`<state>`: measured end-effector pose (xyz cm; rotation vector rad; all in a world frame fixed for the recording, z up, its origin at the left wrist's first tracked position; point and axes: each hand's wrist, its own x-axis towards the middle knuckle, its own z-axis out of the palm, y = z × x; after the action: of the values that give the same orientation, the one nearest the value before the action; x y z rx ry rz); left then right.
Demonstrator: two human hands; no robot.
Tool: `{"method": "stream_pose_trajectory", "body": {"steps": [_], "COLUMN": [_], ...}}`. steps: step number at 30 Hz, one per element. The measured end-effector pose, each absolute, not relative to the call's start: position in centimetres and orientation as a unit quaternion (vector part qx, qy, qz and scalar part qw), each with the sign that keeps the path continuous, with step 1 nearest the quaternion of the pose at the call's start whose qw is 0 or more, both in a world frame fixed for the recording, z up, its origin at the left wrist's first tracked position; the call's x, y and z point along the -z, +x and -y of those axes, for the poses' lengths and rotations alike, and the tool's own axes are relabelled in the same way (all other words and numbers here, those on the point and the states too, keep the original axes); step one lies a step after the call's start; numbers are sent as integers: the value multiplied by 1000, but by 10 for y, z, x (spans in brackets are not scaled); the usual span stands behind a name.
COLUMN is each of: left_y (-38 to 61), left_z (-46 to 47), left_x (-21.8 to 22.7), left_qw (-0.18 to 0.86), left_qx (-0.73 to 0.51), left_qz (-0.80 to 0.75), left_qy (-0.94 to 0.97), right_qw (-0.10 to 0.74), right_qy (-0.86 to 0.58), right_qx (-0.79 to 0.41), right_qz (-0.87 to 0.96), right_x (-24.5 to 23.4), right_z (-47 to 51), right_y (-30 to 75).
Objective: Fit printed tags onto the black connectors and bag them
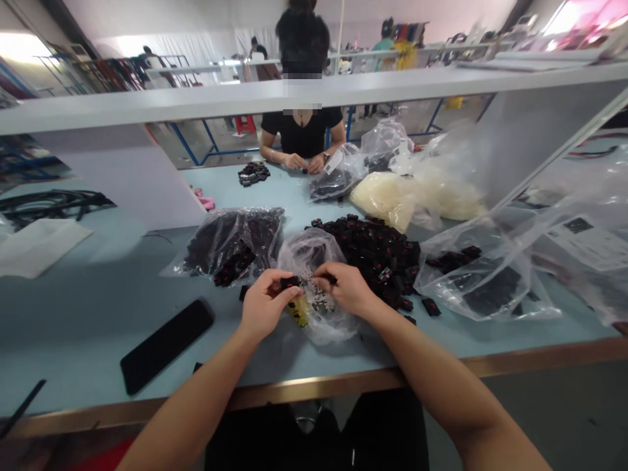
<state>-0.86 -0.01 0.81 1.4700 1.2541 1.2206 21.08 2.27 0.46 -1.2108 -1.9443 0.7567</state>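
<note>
My left hand [262,304] pinches a small black block-shaped part [290,282] between thumb and fingers, above the work table [220,356]. Just to its right, my right hand [349,289] is closed at the fingertips; what they hold is too small and hidden to name. Beneath and between both hands stands an opened clear plastic bag [314,243] with many tiny pale pieces [321,301] in it. Something yellow with black marks [298,313] shows below my left fingertips. Behind my right hand lies a large heap of black parts [377,252] with red marks.
A clear bag of black parts [235,242] lies left of the heap, another bag [490,281] to the right. A black phone-like slab [167,347] rests at front left. Across the table, under a white shelf [196,95], a person [301,134] handles something small near cream-coloured bags [383,196].
</note>
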Motion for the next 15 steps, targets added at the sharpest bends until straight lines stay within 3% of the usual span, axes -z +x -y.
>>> {"method": "stream_pose_trajectory", "body": {"steps": [4, 15], "left_y": [-8, -4], "left_z": [1, 7], "left_x": [-6, -6], "left_qw": [399, 377], "left_qx": [-455, -424], "left_qz": [-499, -502], "left_qy": [620, 652], "right_qw": [451, 438], "right_qy": [-433, -410], "right_qx": [-375, -420], "right_qz": [684, 681], "right_x": [-10, -11], "right_z": [-19, -14], "right_y": [214, 211]}}
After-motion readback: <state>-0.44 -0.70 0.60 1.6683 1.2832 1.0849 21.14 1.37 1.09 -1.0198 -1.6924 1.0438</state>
